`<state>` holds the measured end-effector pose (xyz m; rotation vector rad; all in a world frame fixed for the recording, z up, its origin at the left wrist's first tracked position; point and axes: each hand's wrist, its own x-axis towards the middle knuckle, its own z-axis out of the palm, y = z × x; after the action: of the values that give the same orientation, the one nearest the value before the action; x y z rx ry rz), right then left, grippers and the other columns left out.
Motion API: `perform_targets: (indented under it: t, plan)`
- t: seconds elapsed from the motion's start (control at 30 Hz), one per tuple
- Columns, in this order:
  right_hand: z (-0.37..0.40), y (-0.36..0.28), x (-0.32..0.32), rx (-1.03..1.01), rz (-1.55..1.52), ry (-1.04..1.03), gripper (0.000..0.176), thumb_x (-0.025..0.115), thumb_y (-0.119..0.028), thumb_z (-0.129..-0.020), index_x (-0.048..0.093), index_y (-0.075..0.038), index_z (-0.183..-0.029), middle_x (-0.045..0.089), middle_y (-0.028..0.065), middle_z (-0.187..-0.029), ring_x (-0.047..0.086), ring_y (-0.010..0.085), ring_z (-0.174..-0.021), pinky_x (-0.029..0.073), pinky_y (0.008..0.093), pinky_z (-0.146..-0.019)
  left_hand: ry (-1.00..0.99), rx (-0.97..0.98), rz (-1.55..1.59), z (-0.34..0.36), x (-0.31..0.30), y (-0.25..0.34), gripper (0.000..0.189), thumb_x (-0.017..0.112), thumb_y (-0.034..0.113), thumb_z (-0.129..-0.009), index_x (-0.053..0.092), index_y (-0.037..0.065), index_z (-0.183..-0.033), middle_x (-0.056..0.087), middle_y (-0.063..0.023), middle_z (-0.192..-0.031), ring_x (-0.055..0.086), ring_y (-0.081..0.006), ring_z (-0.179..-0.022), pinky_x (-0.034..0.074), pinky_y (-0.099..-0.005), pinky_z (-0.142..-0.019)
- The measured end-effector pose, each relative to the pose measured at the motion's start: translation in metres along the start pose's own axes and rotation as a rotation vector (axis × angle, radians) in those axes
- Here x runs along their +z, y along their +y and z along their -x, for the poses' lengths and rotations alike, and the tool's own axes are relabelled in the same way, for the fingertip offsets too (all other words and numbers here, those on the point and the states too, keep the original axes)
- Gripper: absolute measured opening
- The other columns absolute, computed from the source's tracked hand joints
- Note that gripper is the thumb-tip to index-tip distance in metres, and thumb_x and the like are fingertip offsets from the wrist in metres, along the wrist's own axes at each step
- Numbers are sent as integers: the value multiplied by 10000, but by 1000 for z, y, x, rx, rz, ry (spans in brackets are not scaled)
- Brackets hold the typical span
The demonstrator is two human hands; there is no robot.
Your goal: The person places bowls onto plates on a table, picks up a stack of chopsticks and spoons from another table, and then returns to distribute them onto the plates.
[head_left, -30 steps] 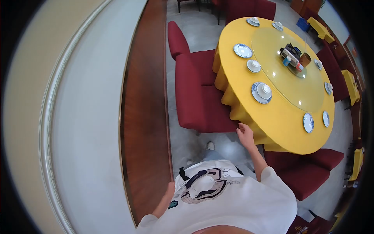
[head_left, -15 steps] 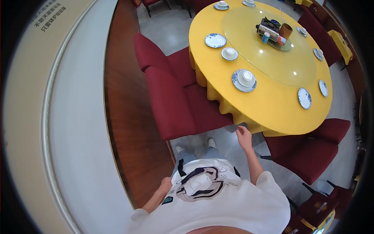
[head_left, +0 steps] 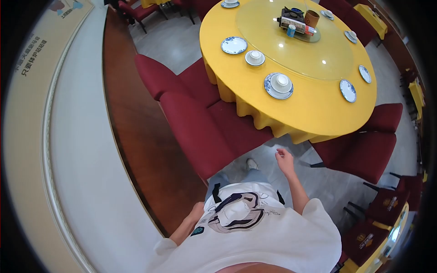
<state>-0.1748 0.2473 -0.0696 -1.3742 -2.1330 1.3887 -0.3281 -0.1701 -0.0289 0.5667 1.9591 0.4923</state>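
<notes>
My right hand (head_left: 284,160) hangs in front of me over the floor, near the hem of the yellow tablecloth (head_left: 318,107). Its fingers bend loosely, the thumb side a little apart, and nothing shows in them. My left hand (head_left: 196,212) is low beside my white shirt (head_left: 282,236), near the wood panel; its fingers are mostly hidden. Closest on the round table is a stacked white bowl (head_left: 282,80) on a blue-patterned plate (head_left: 273,94). A smaller setting with a white cup (head_left: 256,54) and a patterned plate (head_left: 234,45) lie to its left.
Red padded chairs (head_left: 195,132) stand at the table's left, and another red chair (head_left: 364,148) is at its right. A glass turntable (head_left: 309,63) carries a portable stove (head_left: 291,20), a blue can (head_left: 291,31) and a brown holder (head_left: 312,18). A wall (head_left: 77,159) runs along the left.
The view has shifted as I walk: the table sits further up and left in the picture, the near chair looks closer. Both hands keep nearly the same pose, and one foot is now hidden.
</notes>
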Motion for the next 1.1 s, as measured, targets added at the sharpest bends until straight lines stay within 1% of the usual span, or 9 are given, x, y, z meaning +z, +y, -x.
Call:
perform_targets:
  t: [0.17,0.23,0.33,0.47,0.63,0.73,0.9,1.0,1.1]
  plan:
    - [25,-21,43,35,50,60,293,602,-163,-825,622,14,-1058,667,128,-890,643,183,-746,500,297,-708,122,273,291,-46,-13,-94,287,577,188,-793,620,-77,-894,597,-319,-891,594,-437,-929,474,-447,-750]
    - [35,-31,62,106,46,28,291,595,-158,-834,617,11,-1070,662,110,-866,632,159,-722,497,286,-679,131,118,-63,-51,-42,-95,258,560,163,-787,615,-80,-853,591,-327,-884,587,-446,-923,469,-464,-760]
    - [48,-41,84,117,55,11,295,591,-162,-841,612,11,-1080,658,98,-854,626,147,-709,494,282,-661,4,111,-83,-36,-87,-80,232,503,123,-800,605,-85,-812,583,-333,-893,583,-449,-917,459,-480,-763]
    - [68,-54,94,104,36,28,299,588,-169,-845,611,16,-1078,659,99,-856,628,150,-710,494,283,-659,-3,56,-14,-58,-95,-105,268,411,103,-828,594,-86,-777,577,-340,-907,588,-444,-927,454,-490,-775]
    - [79,-41,90,144,36,72,302,587,-174,-848,609,31,-1069,660,106,-833,629,152,-698,493,284,-653,42,81,-244,-56,-124,-68,273,436,133,-828,614,-73,-803,588,-330,-919,585,-445,-936,454,-500,-802]
    - [76,-26,84,140,-13,116,297,588,-173,-849,611,30,-1065,662,109,-832,631,151,-696,493,281,-648,1,85,-303,-58,-140,-49,262,530,174,-784,653,-55,-816,595,-317,-868,600,-443,-866,480,-480,-761]
    - [64,-14,78,147,-60,171,288,590,-169,-848,614,27,-1057,664,111,-841,633,149,-691,497,280,-638,-106,149,-378,-67,-151,-23,223,525,133,-786,658,-41,-831,604,-295,-873,605,-430,-858,486,-462,-734]
    - [62,-7,77,178,-68,179,283,591,-168,-849,614,29,-1051,665,111,-842,636,149,-688,500,281,-634,-53,112,-189,-62,-145,-14,269,565,208,-807,661,-32,-881,597,-301,-903,603,-428,-888,486,-442,-741]
    - [65,-1,73,192,-82,167,280,593,-169,-849,615,27,-1048,664,109,-840,641,154,-687,500,280,-633,-34,126,-258,-62,-143,-8,311,597,259,-799,660,-32,-889,600,-296,-879,612,-423,-878,487,-430,-724]
